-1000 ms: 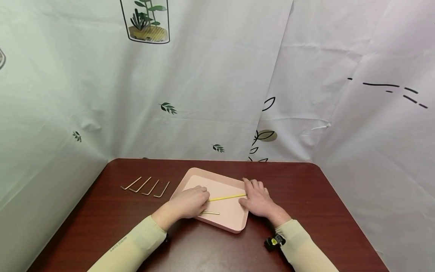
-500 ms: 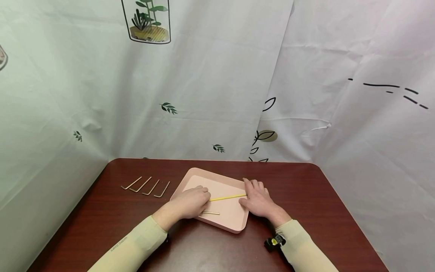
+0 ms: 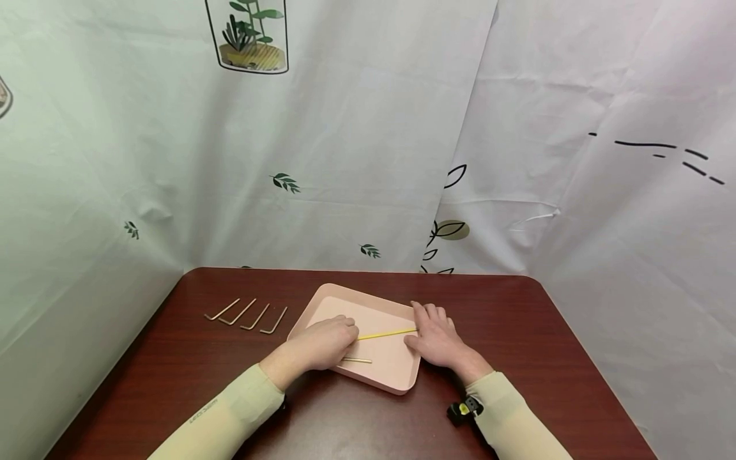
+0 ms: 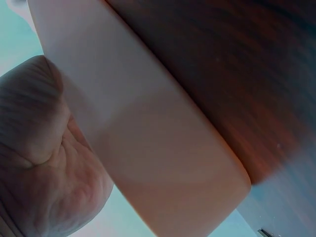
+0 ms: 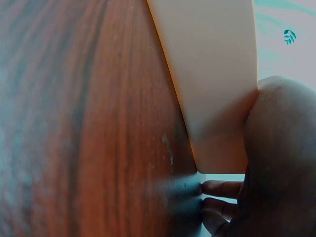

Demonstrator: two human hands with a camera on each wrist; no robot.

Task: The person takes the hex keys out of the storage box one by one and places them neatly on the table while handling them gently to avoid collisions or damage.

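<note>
In the head view my left hand (image 3: 326, 340) is over the pink tray (image 3: 397, 374), fingers curled over a thin straight yellow strip (image 3: 385, 333). The strip runs from under this hand to the tray's right rim; what lies beneath the palm is hidden. At that rim is my right hand (image 3: 437, 337), thumb on the inner side and fingers outside, gripping it. Part of a brass-coloured rod (image 3: 358, 360) shows in the tray, its left end covered by my left hand. In the right wrist view, fingers (image 5: 222, 189) extend past the tray's corner.
Several L-shaped hex keys (image 3: 274, 321) lie in a row left of the tray on the dark red wooden table (image 3: 489, 313). White patterned cloth (image 3: 368, 128) hangs behind and at both sides.
My left hand has shifted slightly right along the yellow strip, so a little less of it shows. The right hand, tray and hex keys stay in place.
</note>
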